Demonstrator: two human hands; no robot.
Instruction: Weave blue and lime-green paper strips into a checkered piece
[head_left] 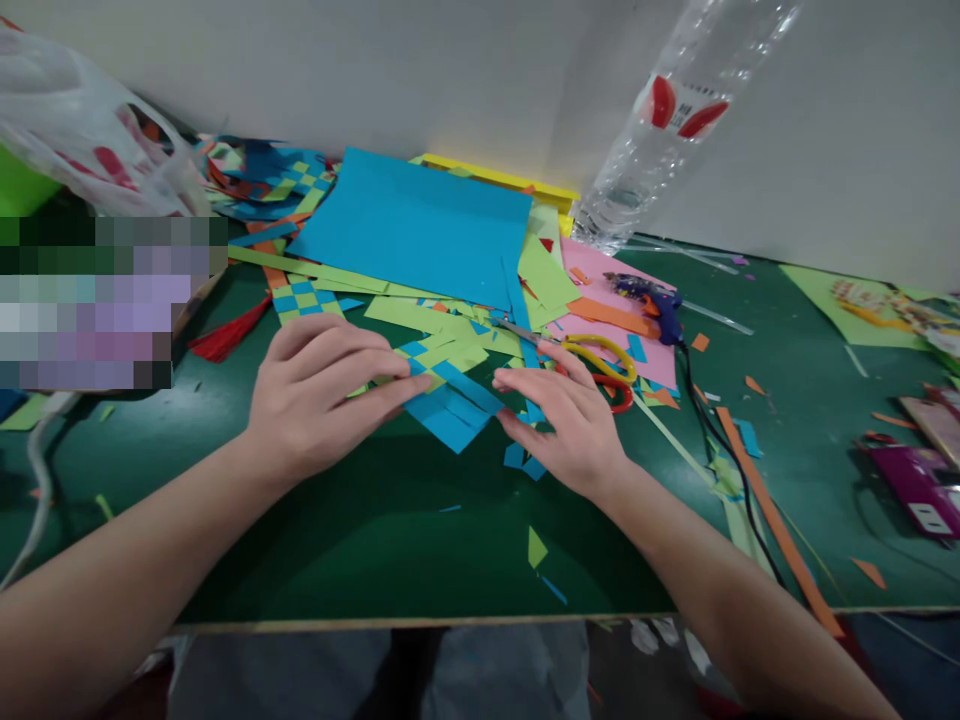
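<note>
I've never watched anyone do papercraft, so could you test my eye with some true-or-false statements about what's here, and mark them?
1. The left hand pinches a piece of partly woven paper. True.
2. Only one hand is near that piece. False: the right hand is at its right-hand corner.
3. The scissors have one yellow handle loop and one red one. True.
4. The largest sheet beyond the hands is white. False: it is a blue sheet.
5. A red tassel lies to the left of the left hand. True.
</note>
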